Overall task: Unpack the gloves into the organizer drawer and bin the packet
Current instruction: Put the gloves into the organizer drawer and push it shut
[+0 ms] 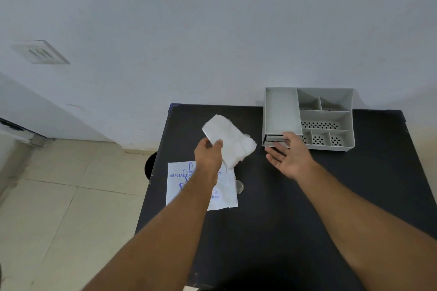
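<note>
My left hand (pixel 209 152) grips a folded stack of translucent white gloves (pixel 230 140) and holds it above the black table (pixel 272 208). Under my left forearm the empty white packet (pixel 224 194) with blue print lies flat on the table. A grey organizer (pixel 308 118) stands at the table's back right, its small drawer (pixel 275 138) at the front left corner pulled slightly out. My right hand (pixel 289 155) is open, palm up, fingers spread, with fingertips at the drawer front. It holds nothing.
A small scrap of clear plastic (pixel 239 186) lies right of the packet. The dark round rim of a bin (pixel 149 166) shows beside the table's left edge, on the tiled floor. A white wall rises behind the table.
</note>
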